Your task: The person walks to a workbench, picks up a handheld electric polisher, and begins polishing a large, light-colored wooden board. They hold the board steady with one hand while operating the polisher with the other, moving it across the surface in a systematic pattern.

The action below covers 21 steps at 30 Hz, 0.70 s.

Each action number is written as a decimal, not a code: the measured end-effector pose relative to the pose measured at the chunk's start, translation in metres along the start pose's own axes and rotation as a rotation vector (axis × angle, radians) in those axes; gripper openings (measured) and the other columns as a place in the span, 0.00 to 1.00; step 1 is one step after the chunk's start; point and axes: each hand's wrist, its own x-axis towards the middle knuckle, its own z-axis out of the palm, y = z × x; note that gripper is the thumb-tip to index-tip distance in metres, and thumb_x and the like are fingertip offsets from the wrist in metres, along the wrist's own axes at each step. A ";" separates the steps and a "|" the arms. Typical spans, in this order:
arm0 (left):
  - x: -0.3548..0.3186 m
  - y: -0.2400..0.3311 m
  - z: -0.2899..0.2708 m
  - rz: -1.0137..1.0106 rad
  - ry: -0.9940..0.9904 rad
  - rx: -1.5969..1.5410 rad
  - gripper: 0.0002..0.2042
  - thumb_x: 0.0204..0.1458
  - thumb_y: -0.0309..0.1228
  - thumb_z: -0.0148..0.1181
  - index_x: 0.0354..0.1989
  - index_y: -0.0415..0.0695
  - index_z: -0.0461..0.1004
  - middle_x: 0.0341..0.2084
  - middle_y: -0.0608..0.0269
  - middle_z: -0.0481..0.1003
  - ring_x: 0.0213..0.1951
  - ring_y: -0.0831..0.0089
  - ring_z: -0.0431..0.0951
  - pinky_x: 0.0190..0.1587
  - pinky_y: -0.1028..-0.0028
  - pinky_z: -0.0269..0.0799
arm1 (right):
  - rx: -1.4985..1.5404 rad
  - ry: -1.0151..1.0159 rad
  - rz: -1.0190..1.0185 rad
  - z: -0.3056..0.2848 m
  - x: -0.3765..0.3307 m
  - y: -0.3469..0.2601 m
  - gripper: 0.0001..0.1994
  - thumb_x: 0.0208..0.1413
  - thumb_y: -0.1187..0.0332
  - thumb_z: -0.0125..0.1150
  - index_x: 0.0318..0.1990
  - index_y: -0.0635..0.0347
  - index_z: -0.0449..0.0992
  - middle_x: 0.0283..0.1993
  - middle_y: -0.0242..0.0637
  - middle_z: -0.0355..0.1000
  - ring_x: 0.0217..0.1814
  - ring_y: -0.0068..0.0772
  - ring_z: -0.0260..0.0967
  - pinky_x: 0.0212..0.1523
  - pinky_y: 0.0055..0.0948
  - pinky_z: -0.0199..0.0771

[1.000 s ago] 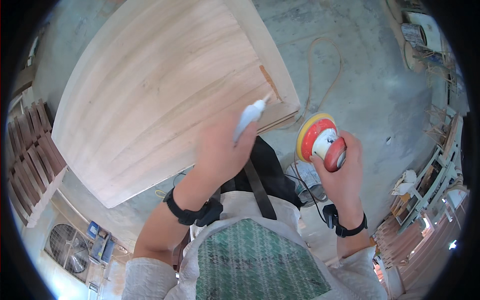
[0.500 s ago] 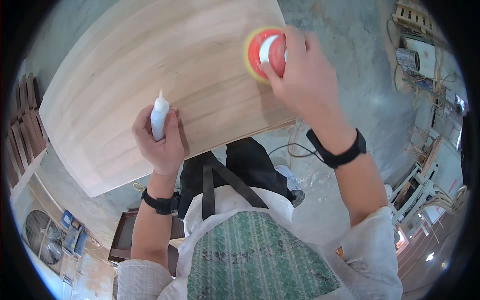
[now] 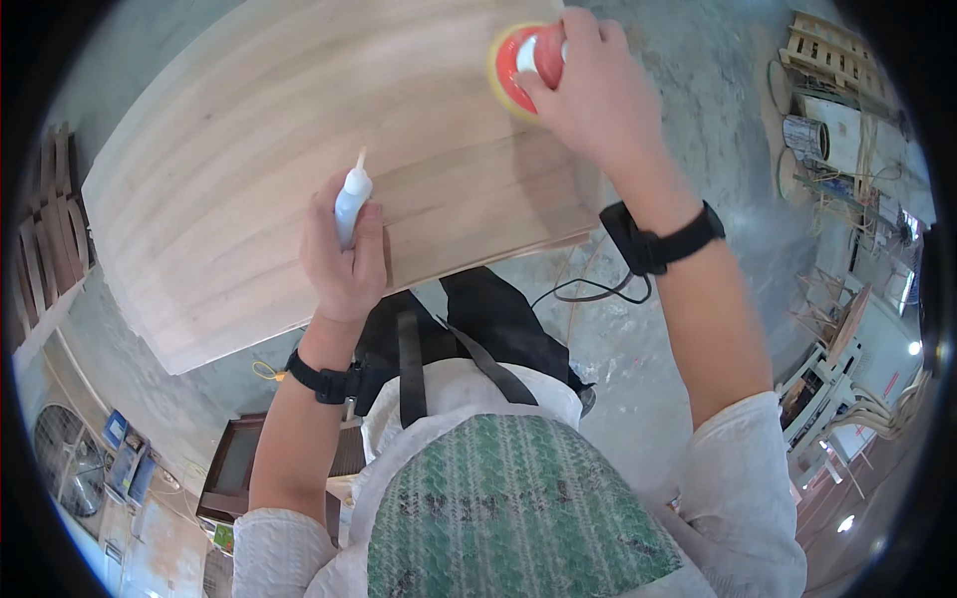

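A broad panel of pale, grained wood (image 3: 249,179) stretches out in front of me. Over its near part, my left hand (image 3: 344,259) is closed around a white squeeze bottle (image 3: 351,204), whose thin nozzle points up and away. Toward the panel's right edge, my right hand (image 3: 603,105) grips a round red hand pad with a yellow rim (image 3: 508,75). Its red and white knob sits under my fingers, and the pad's face is hidden against or just above the wood.
Dark curved wooden strips (image 3: 50,249) are stacked at far left. A fan (image 3: 70,458) stands at lower left. A black cable (image 3: 598,291) hangs by the panel's right near edge. A metal can (image 3: 805,138) and a slatted wooden crate (image 3: 832,50) lie at upper right.
My right hand has moved away from me with the red pad. My left hand, still holding the bottle, has shifted right and slightly farther out. The view has shifted a little.
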 end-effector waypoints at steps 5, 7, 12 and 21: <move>-0.003 0.013 0.002 -0.126 -0.019 -0.146 0.15 0.69 0.25 0.53 0.61 0.34 0.66 0.35 0.59 0.77 0.34 0.77 0.75 0.38 0.74 0.75 | 0.033 -0.105 -0.018 -0.002 -0.064 0.012 0.29 0.52 0.59 0.74 0.60 0.53 0.69 0.56 0.50 0.70 0.50 0.62 0.76 0.48 0.52 0.80; -0.007 0.021 0.004 -0.203 -0.059 -0.133 0.15 0.70 0.26 0.52 0.61 0.34 0.66 0.36 0.60 0.77 0.35 0.77 0.75 0.40 0.72 0.76 | 0.080 -0.136 -0.024 -0.003 -0.115 0.027 0.30 0.51 0.62 0.74 0.60 0.55 0.69 0.54 0.51 0.70 0.49 0.61 0.76 0.47 0.52 0.80; -0.031 0.050 0.022 -0.152 -0.258 0.158 0.12 0.66 0.29 0.59 0.54 0.38 0.73 0.34 0.59 0.79 0.33 0.69 0.78 0.38 0.67 0.75 | 0.133 -0.038 0.085 -0.019 -0.168 0.076 0.31 0.49 0.64 0.76 0.60 0.60 0.69 0.55 0.52 0.69 0.52 0.58 0.75 0.48 0.49 0.79; -0.050 0.084 0.049 0.090 -0.473 0.235 0.15 0.57 0.30 0.68 0.52 0.41 0.77 0.34 0.48 0.81 0.35 0.50 0.82 0.38 0.60 0.77 | 1.458 0.755 0.522 -0.025 -0.165 0.140 0.24 0.65 0.71 0.64 0.64 0.62 0.61 0.57 0.43 0.67 0.54 0.35 0.73 0.47 0.40 0.83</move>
